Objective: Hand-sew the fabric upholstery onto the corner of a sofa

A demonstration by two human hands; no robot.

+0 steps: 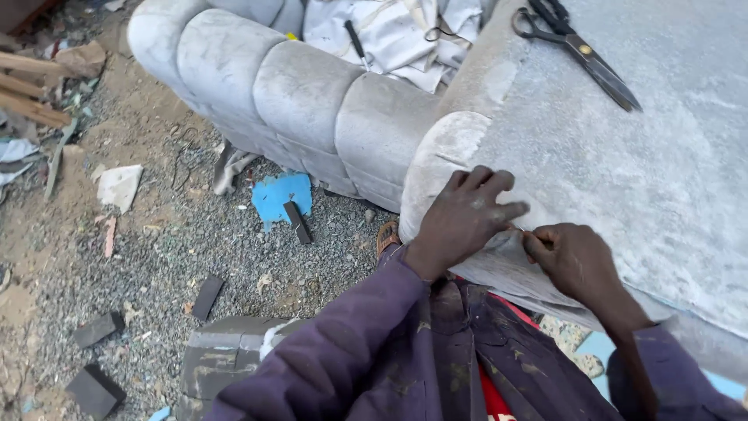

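A grey padded sofa piece [608, 156] with tufted round sections fills the right and top of the head view. My left hand [463, 214] lies flat on its near corner, fingers spread, pressing the grey fabric down. My right hand [573, 257] pinches the loose fabric edge [506, 265] just beside it, fingers closed on the cloth. Both arms wear dark purple sleeves.
Black scissors [580, 51] lie on the sofa surface at the top right. White cloth [397, 31] with a dark tool sits behind the tufted back. The gravel ground at left holds a blue scrap [280, 195], dark foam blocks [93, 390], wood sticks [27, 86] and paper litter.
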